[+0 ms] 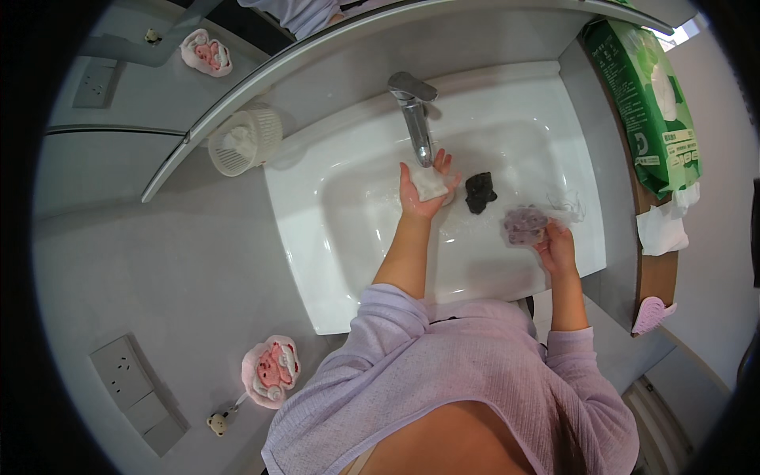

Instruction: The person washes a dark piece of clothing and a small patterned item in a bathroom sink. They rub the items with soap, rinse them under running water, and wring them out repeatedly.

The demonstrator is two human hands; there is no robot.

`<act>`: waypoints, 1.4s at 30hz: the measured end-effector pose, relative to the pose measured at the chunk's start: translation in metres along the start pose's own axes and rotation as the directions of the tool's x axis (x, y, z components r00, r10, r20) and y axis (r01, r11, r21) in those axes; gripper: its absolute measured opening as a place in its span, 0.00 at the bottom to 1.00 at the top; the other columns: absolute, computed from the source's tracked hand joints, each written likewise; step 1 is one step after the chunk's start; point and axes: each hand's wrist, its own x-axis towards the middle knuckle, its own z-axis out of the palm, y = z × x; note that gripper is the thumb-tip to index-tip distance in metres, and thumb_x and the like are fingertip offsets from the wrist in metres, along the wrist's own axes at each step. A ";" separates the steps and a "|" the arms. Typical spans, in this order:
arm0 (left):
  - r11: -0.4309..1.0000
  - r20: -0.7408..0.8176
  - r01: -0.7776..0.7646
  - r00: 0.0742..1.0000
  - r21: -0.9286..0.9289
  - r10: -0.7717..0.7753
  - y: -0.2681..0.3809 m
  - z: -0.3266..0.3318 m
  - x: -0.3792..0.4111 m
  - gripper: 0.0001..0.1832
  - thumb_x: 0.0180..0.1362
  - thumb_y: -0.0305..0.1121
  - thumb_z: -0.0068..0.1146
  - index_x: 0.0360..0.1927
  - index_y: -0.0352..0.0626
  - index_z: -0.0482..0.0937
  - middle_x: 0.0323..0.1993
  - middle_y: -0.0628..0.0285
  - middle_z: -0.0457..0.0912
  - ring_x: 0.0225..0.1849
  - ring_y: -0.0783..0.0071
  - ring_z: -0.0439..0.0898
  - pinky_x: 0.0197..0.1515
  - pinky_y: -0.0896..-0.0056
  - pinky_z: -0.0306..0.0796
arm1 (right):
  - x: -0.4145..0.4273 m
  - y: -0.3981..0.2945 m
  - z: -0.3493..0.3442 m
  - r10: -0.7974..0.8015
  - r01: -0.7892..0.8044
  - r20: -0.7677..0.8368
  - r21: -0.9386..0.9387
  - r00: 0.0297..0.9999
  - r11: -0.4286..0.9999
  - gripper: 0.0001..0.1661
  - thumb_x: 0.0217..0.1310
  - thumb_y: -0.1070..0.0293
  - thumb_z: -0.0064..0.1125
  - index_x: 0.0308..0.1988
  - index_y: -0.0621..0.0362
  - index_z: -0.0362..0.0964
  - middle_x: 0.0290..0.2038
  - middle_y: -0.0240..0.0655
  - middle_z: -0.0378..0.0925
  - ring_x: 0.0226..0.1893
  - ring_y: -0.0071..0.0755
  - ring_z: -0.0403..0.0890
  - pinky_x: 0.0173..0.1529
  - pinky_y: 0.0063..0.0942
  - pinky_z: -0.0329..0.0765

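Observation:
Over the white washbasin (487,261), my left hand (423,196) lies palm up with fingers apart beneath the chrome tap (418,127). A small wet white cloth (428,183) rests on that palm. To its right, a crumpled black wet cloth (480,192) lies in the basin, touched by neither hand. My right hand (556,244) grips a clear plastic bag (527,225) with purplish, dark-spotted contents, near the basin's right side. What the contents are, I cannot tell.
A white slotted plastic cup (244,142) is fixed at the left, below the mirror cabinet's edge. On the right-hand wooden ledge (656,276) are a green tissue pack (653,107), white tissues (662,228) and a pink comb-like item (652,314). A pink plush ornament (271,371) hangs near wall sockets (138,392).

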 end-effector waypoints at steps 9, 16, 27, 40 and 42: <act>0.995 -0.146 0.085 0.986 0.054 -0.076 -0.021 -0.012 0.015 0.18 0.58 0.51 0.43 0.48 0.55 0.67 0.54 0.54 0.65 0.51 0.58 0.67 0.48 0.50 0.68 | 0.001 0.000 -0.005 -0.001 0.001 0.040 0.007 0.999 1.000 0.14 0.64 0.71 0.39 0.46 0.67 0.64 0.42 0.43 0.74 0.41 0.39 0.77 0.45 0.35 0.76; 1.000 -0.005 0.026 1.000 -0.007 -0.026 0.006 -0.034 0.041 0.11 0.59 0.41 0.44 0.41 0.50 0.69 0.36 0.60 0.71 0.25 0.69 0.72 0.18 0.74 0.65 | -0.003 0.000 -0.007 -0.027 0.027 0.011 0.030 1.000 0.999 0.12 0.64 0.72 0.40 0.44 0.66 0.65 0.39 0.41 0.75 0.39 0.37 0.78 0.42 0.33 0.77; 0.957 -0.487 -0.067 0.850 0.281 0.202 0.016 -0.009 0.013 0.10 0.57 0.41 0.41 0.28 0.48 0.68 0.16 0.68 0.63 0.14 0.75 0.61 0.14 0.72 0.55 | -0.007 -0.002 0.002 -0.019 0.019 -0.040 -0.007 0.999 1.000 0.13 0.65 0.71 0.38 0.44 0.67 0.65 0.39 0.42 0.75 0.38 0.37 0.78 0.41 0.32 0.77; -0.859 -0.156 0.481 0.875 0.174 0.458 -0.004 -0.022 -0.074 0.34 0.55 0.41 0.45 0.64 0.44 0.50 0.64 0.50 0.50 0.66 0.60 0.51 0.63 0.43 0.45 | -0.013 0.006 -0.038 -0.056 0.049 0.117 0.062 0.992 0.997 0.12 0.64 0.71 0.40 0.42 0.66 0.66 0.35 0.39 0.75 0.33 0.32 0.78 0.35 0.29 0.75; -0.950 0.002 0.312 0.950 0.005 0.312 -0.016 -0.035 -0.074 0.36 0.54 0.38 0.46 0.65 0.45 0.47 0.67 0.55 0.44 0.69 0.62 0.43 0.65 0.45 0.39 | -0.015 0.009 -0.044 -0.054 0.048 0.106 0.061 0.993 0.997 0.12 0.64 0.71 0.40 0.43 0.66 0.66 0.36 0.40 0.75 0.35 0.34 0.78 0.38 0.31 0.76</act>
